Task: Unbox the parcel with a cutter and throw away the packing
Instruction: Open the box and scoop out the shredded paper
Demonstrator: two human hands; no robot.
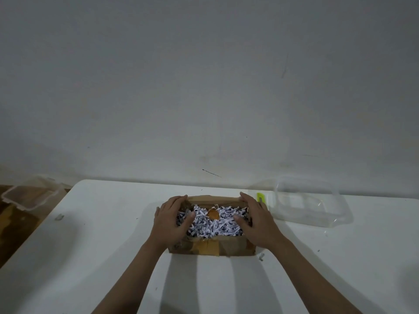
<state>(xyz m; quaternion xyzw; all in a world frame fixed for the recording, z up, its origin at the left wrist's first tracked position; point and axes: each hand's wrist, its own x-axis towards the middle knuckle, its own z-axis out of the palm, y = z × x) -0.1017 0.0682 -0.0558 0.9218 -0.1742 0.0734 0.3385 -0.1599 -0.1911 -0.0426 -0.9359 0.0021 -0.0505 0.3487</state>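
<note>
Both hands on the open box. My left hand (172,219) lies spread over its left end, fingers straight, thumb down in the paper shreds (212,223). My right hand (255,219) mirrors it on the right end, fingers flat toward the far corner, thumb touching the shreds. Neither grips anything. Cardboard box (210,247) sits mid-table near the far edge, flaps open, brown tape on the near flap, full of white shredded paper. An orange round thing (213,214) pokes out of the shreds between my hands. Green cutter (260,197) lies just beyond my right hand. Clear plastic tub (310,200) right of it. White table (102,257); another clear tub (31,196) off its left edge, lower down.
</note>
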